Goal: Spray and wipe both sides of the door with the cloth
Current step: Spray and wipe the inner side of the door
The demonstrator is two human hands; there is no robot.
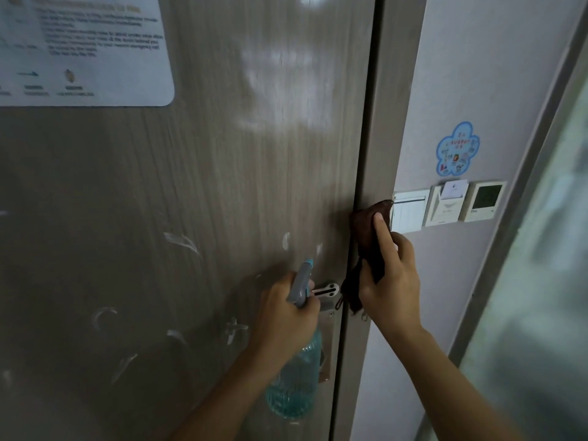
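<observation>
Judging by the foam streaks low on the door (197,186), this closed side is only half wiped (the far face unseen), right hand (389,281) pressing the cloth (366,230) at its edge, left hand (286,313) gripping the spray bottle (296,386).

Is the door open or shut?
Shut. The door lies flush against its frame, with only a thin dark seam between them, and nothing shows through.

Cloth (370,227) lies on the door (222,186) edge, above-right of the spray bottle (297,361).
</observation>
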